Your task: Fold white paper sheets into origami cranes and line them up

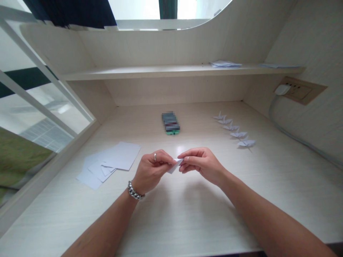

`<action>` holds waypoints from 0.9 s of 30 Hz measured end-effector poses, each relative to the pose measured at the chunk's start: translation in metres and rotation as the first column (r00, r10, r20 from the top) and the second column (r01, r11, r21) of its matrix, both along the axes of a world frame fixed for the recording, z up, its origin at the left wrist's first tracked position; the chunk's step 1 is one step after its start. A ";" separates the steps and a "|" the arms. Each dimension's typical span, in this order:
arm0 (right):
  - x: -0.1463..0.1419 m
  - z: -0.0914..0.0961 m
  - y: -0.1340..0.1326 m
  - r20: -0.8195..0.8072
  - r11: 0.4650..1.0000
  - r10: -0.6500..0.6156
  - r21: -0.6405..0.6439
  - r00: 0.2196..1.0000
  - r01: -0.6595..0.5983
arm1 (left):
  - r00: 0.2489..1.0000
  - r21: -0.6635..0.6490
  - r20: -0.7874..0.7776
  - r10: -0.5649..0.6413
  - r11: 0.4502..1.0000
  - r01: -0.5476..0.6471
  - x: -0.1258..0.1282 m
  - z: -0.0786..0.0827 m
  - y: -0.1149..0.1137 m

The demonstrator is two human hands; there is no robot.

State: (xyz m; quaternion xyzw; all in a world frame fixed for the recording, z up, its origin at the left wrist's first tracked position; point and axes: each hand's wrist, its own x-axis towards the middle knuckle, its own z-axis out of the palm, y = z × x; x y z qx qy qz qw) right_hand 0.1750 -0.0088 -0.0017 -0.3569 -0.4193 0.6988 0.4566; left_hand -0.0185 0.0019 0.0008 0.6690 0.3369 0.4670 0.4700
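Both hands meet above the middle of the pale wooden desk (187, 214), pinching one small folded piece of white paper (175, 165). My left hand (151, 170), with a ring and a metal bracelet, grips its left end with closed fingers. The paper's right end is pinched between thumb and fingers of my right hand (199, 163). The paper is held just above the desk surface, partly hidden by the fingers.
A loose pile of white paper sheets (107, 164) lies to the left. Several folded paper cranes (234, 130) stand in a row at the right. A phone (170, 123) lies further back. More paper (225, 64) rests on the shelf; a wall socket (297, 91) with cable is right.
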 end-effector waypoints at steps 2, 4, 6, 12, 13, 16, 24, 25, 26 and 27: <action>-0.001 0.000 0.000 0.030 1.000 -0.005 0.001 1.000 0.005 | 1.000 -0.003 -0.015 -0.003 1.000 0.003 0.001 0.000 -0.001; -0.002 -0.001 0.001 0.098 1.000 -0.011 0.003 0.995 0.011 | 0.999 -0.009 -0.031 -0.010 1.000 0.009 0.002 -0.001 -0.002; -0.003 -0.002 0.001 0.168 1.000 -0.016 0.010 0.986 0.015 | 0.999 -0.021 -0.042 -0.013 1.000 0.012 0.004 -0.001 -0.002; -0.003 -0.006 0.002 0.219 0.998 -0.009 0.059 0.976 -0.004 | 1.000 -0.190 -0.008 -0.022 0.982 0.020 0.006 -0.001 -0.002; -0.003 -0.007 0.002 0.218 0.998 -0.012 0.061 0.976 -0.001 | 1.000 -0.226 0.005 -0.022 0.974 0.022 0.006 -0.001 -0.001; -0.002 -0.008 0.002 0.214 0.997 -0.039 0.075 0.976 0.023 | 0.999 -0.309 0.054 -0.001 0.951 0.018 0.005 -0.002 0.001; -0.003 -0.010 0.002 0.224 0.979 -0.131 0.181 0.966 0.091 | 0.963 -0.497 0.266 0.045 0.862 0.097 0.005 0.003 0.001; -0.003 -0.011 0.002 0.237 0.972 -0.154 0.209 0.959 0.104 | 0.961 -0.507 0.271 0.061 0.858 0.088 0.005 0.003 0.001; -0.004 -0.012 0.002 0.252 0.964 -0.178 0.241 0.951 0.116 | 0.962 -0.506 0.263 0.075 0.859 0.072 0.006 0.003 0.001; -0.004 -0.013 0.002 0.266 0.954 -0.200 0.274 0.943 0.125 | 0.967 -0.497 0.240 0.082 0.866 0.050 0.006 0.002 0.001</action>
